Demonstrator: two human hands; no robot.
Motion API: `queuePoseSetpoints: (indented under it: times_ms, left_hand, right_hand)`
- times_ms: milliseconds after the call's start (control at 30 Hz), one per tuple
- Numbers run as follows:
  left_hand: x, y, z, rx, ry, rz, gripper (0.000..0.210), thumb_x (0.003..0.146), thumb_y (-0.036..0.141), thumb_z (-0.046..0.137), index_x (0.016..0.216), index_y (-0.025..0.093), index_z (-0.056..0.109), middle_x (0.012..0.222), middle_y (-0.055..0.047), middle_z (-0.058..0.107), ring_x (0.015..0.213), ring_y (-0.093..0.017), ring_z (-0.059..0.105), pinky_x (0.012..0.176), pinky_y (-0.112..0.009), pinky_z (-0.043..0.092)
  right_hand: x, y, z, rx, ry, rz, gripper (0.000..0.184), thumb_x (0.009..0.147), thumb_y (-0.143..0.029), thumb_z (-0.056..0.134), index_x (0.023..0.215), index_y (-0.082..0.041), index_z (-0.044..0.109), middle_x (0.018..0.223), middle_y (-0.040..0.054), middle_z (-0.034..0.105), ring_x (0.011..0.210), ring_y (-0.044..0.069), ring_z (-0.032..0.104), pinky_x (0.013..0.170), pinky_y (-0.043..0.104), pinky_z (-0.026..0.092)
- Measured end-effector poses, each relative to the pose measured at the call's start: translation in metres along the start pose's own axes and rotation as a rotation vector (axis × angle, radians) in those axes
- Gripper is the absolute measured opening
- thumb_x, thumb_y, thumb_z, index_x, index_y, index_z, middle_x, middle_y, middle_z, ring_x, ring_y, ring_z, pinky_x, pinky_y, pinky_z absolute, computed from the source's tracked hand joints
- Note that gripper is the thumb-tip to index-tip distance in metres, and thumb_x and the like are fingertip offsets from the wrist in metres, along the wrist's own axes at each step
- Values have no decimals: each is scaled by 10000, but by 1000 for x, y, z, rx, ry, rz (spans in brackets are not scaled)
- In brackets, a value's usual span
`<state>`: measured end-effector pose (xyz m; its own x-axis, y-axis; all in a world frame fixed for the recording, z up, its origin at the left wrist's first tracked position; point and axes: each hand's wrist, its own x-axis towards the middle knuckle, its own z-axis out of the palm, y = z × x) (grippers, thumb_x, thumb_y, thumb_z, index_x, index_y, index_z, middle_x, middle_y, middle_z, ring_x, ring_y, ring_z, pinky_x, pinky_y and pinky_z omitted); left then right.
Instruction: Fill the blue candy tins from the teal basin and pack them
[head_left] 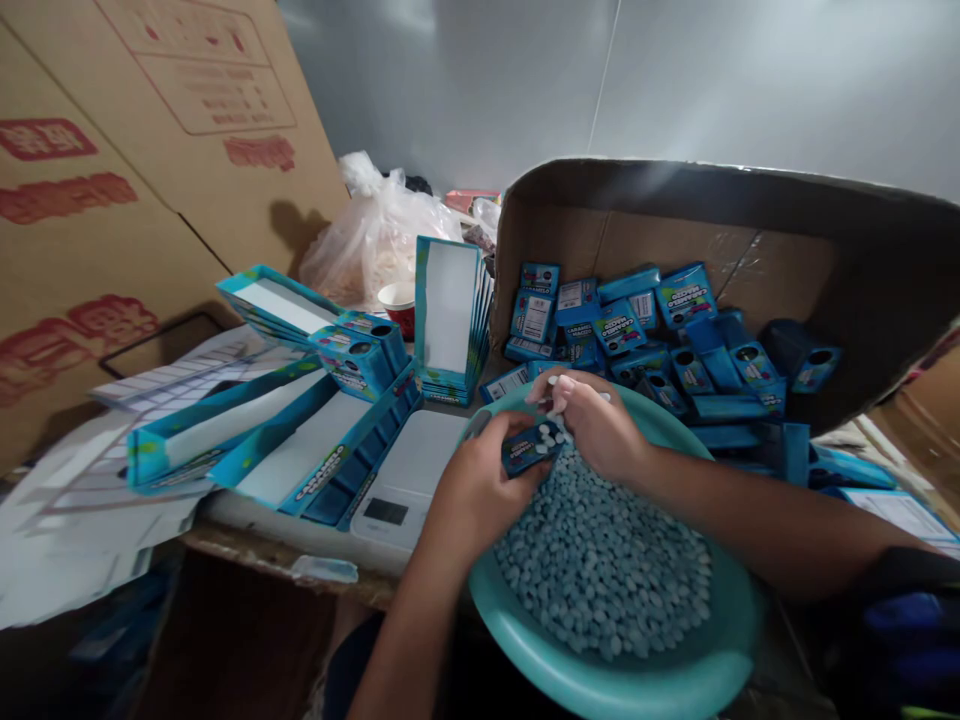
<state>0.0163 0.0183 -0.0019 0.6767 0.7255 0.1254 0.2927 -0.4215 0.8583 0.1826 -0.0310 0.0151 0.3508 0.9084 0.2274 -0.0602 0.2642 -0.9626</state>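
My left hand [487, 480] is closed round a small blue candy box [526, 448], tilted over the near-left side of a turquoise basin [600, 690]. White candies show at the box's right end. Close beside that end, my right hand [592, 420] has its fingers curled round several white candies [553, 384]. Below both hands, the basin holds a heap of small pale blue-white candies [615, 560]. To the left of my left hand lies a white digital scale [409, 470], its display facing me.
A cardboard box [660, 245] full of small blue candy boxes [686, 295] stands behind the basin. Blue display trays [300, 450] lie left of the scale, with more trays [450, 310] stacked upright behind it. A paper cup [397, 300] and plastic bag [375, 235] sit farther back.
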Motion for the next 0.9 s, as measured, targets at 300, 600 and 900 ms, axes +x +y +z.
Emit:
queuePoseSetpoints:
  times_ms: [300,600,900]
  left_hand:
    - [-1,2,0,-82,105,-130,593,816,263,773,1367,262,555,1303,-90,747,1164,-283,737,986,-428,590]
    - [-4,-2,-2,-56,108,-96,585,905,308,686,1454,281,488,1398,-103,690,1267,-299,676,1060,-493,543]
    - [-4,-1,0,-33,93,-76,590,892,259,693,1449,287,501,1381,-112,693,1288,-322,665,1059,-506,548]
  right_hand:
    - [8,-3,-7,-64,-27,44,273,858,-502,671,796,-236,657,883,25,638,909,202,602,806,327,473]
    - [5,5,-4,-344,-69,-47,243,767,-374,796,927,-252,660,1047,42,656,953,213,630,764,341,512]
    - [2,4,-4,-482,-147,12,374,698,-317,840,1016,-263,652,1121,49,657,895,213,589,722,356,477]
